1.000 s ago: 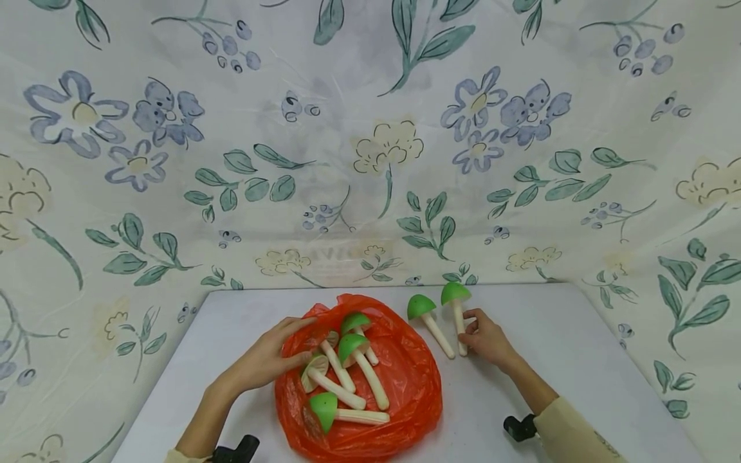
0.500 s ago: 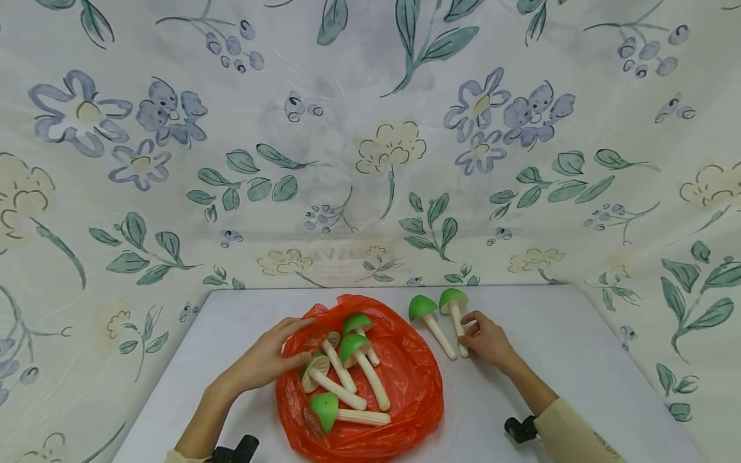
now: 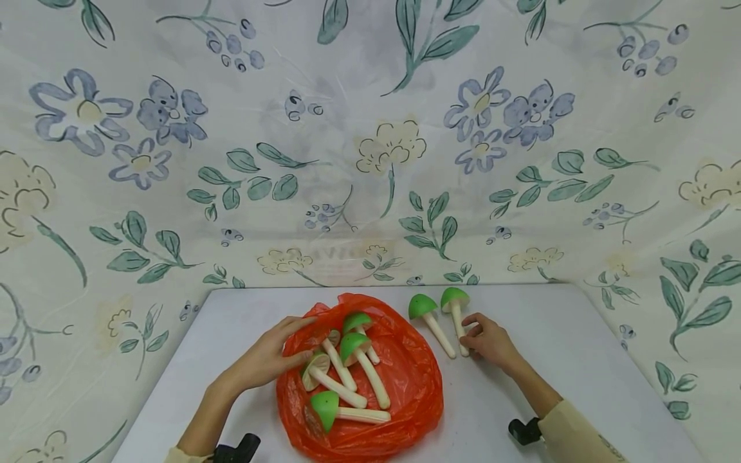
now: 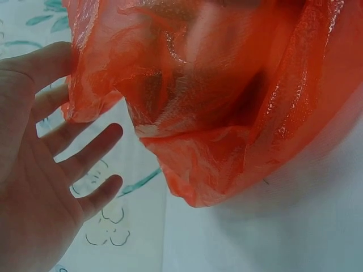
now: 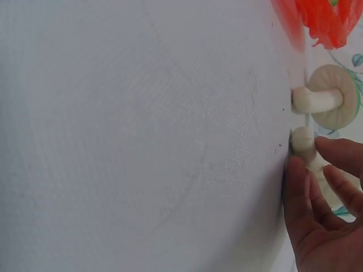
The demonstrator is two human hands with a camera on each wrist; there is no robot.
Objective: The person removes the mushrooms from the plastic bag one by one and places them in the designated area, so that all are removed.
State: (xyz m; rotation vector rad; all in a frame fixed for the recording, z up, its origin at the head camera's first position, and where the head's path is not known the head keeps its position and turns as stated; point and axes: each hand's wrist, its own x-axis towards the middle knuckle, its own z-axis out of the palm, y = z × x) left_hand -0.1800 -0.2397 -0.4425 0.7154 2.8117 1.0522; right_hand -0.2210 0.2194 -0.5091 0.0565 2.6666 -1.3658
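Observation:
My left hand [image 3: 274,355] holds the left rim of a red plastic bag [image 3: 408,379], thumb and forefinger at the film and the other fingers extended, as the left wrist view shows. Inside the bag lie several toy mushrooms [image 3: 370,376] with green caps and pale stems. To the right of the bag, my right hand [image 3: 491,342] pinches the lower stem of a green-capped mushroom [image 3: 455,308], its cap pointing away. Just left of it another mushroom [image 3: 437,331] lies slanted on the table. In the right wrist view, the held stem's end [image 5: 303,139] shows between thumb and fingers.
Everything rests on a white table [image 3: 556,347]. A flower-printed cloth [image 3: 370,128] hangs behind its far edge and along both sides. Black camera mounts [image 3: 523,431] sit at the wrists, beside beige sleeves [image 3: 573,431].
The mushroom in my right hand has shifted slightly toward me and settled beside the other one on the table. My left hand and the bag have stayed in place.

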